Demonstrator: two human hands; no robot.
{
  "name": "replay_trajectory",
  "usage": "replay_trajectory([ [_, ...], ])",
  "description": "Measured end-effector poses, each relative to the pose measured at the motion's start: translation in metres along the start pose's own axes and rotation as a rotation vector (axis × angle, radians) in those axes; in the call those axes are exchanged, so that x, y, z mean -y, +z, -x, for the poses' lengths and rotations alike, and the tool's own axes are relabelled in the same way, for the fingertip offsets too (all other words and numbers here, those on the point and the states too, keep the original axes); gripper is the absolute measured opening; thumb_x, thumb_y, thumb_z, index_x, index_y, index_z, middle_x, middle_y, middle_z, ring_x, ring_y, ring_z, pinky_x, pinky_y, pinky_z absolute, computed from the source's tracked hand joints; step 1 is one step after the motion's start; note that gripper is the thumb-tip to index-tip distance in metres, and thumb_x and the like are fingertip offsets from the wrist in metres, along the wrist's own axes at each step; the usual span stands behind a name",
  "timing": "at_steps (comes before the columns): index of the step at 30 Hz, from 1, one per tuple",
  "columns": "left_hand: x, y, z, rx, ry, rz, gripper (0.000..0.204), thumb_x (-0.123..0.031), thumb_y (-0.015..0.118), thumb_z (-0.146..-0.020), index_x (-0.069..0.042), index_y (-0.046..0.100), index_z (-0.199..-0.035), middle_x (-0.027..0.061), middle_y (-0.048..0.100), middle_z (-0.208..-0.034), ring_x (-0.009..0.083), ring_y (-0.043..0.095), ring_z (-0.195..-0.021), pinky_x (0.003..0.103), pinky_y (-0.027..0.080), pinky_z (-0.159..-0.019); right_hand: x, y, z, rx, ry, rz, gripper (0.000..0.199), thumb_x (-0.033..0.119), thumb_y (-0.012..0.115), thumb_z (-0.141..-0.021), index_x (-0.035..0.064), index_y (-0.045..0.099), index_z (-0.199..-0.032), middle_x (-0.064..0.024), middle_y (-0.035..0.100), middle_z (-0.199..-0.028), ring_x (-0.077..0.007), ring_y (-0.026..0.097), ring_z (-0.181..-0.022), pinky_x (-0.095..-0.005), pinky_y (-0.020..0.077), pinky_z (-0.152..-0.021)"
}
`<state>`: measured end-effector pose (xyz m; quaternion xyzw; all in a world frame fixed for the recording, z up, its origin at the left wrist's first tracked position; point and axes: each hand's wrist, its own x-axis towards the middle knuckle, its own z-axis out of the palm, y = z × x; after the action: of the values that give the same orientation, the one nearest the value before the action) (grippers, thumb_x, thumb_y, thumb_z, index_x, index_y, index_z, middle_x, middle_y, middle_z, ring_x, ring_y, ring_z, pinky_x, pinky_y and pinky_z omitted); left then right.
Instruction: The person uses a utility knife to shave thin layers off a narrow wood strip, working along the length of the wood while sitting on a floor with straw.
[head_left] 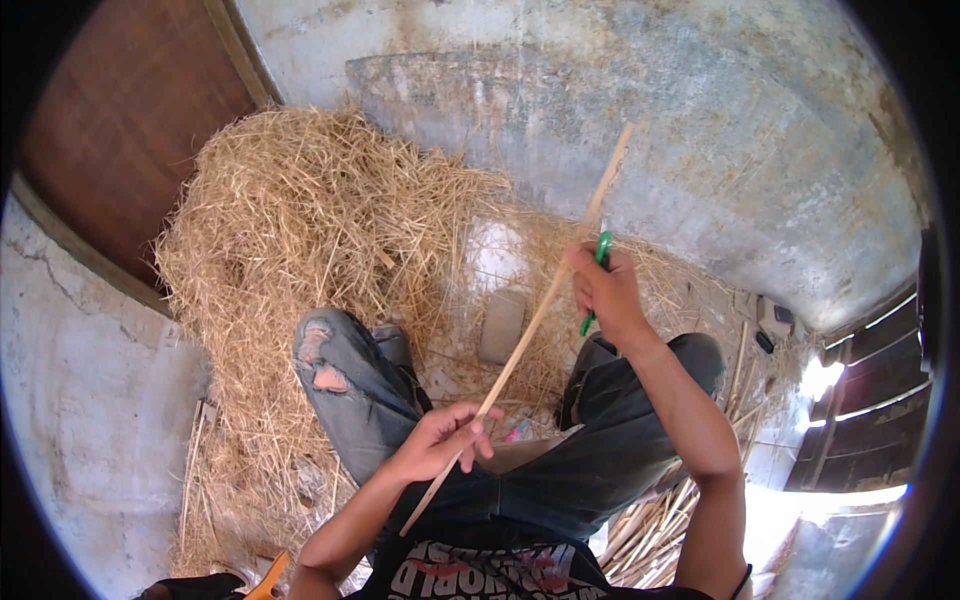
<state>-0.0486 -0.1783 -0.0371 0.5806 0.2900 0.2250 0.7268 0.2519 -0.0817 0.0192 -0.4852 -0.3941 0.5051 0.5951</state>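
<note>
A long, thin, pale strip of bamboo or wood (pixel 538 315) slants across my lap, its far end up against the view of the wall. My left hand (pixel 440 442) is closed on its lower part, thumb and fingers pinching it over my thigh. Higher up, my right hand (pixel 610 292) grips a slim green-handled tool (pixel 603 248), which looks like a cutter knife; its handle sticks out on both sides of the fist. The thumb side of that hand lies against the strip. The blade's contact with the strip is too small to make out.
A large heap of dry straw (pixel 310 210) stands ahead to the left, by a brown door panel (pixel 125 130). A grey block (pixel 503 325) lies between my knees. Several cut sticks (pixel 655 535) rest at lower right. An orange-handled tool (pixel 268 578) shows at lower left.
</note>
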Motion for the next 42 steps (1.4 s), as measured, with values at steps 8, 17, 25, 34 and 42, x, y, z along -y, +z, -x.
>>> replay_trajectory([
  [8,-0.052,-0.016,-0.073,-0.151,0.105,0.033,0.047,-0.026,0.042,-0.111,-0.009,0.038,-0.154,0.0048,0.065,-0.083,0.0066,0.055,-0.051,0.021,0.044,-0.049,0.008,0.042,0.009,0.357,-0.104,0.485,0.031,0.03,0.07,-0.097,0.0009,0.075,-0.09,0.0028,0.051,-0.054,-0.0058,0.047,-0.048,-0.0286,0.0353,-0.045],
  [17,-0.093,-0.064,-0.13,-0.224,0.125,-0.01,0.049,-0.025,0.045,-0.11,-0.011,0.037,-0.157,-0.0011,0.051,-0.069,0.0051,0.041,-0.046,0.021,0.034,-0.044,0.037,0.036,-0.065,0.26,-0.386,0.753,0.043,0.041,0.057,-0.103,0.0007,0.057,-0.089,-0.0141,0.052,-0.06,-0.0246,0.051,-0.056,-0.0419,0.0394,-0.057],
  [25,-0.061,-0.075,-0.152,-0.248,0.087,0.173,0.048,-0.023,0.048,-0.109,-0.012,0.039,-0.156,-0.004,0.04,-0.065,0.0064,0.035,-0.046,0.023,0.029,-0.044,0.002,0.036,-0.072,0.377,-0.475,1.088,0.046,0.047,0.057,-0.101,0.0037,0.061,-0.085,-0.0169,0.055,-0.053,-0.0406,0.058,-0.049,-0.0479,0.0435,-0.046],
  [34,-0.058,-0.08,-0.15,-0.309,0.065,0.164,0.048,-0.021,0.048,-0.11,-0.013,0.039,-0.156,-0.0056,0.033,-0.06,0.005,0.029,-0.046,0.024,0.025,-0.044,-0.003,0.041,-0.086,0.44,-0.401,1.245,0.053,0.052,0.056,-0.1,0.0052,0.062,-0.076,-0.0173,0.057,-0.053,-0.0399,0.06,-0.05,-0.0486,0.0463,-0.047],
  [42,-0.052,-0.091,-0.132,-0.361,0.056,0.134,0.048,-0.019,0.052,-0.108,-0.008,0.043,-0.153,-0.0056,0.039,-0.059,0.0041,0.03,-0.048,0.023,0.026,-0.045,-0.013,0.053,-0.101,0.331,-0.276,1.334,0.055,0.055,0.053,-0.1,0.0052,0.062,-0.079,-0.0192,0.061,-0.06,-0.0368,0.065,-0.059,-0.0489,0.0509,-0.056],
])
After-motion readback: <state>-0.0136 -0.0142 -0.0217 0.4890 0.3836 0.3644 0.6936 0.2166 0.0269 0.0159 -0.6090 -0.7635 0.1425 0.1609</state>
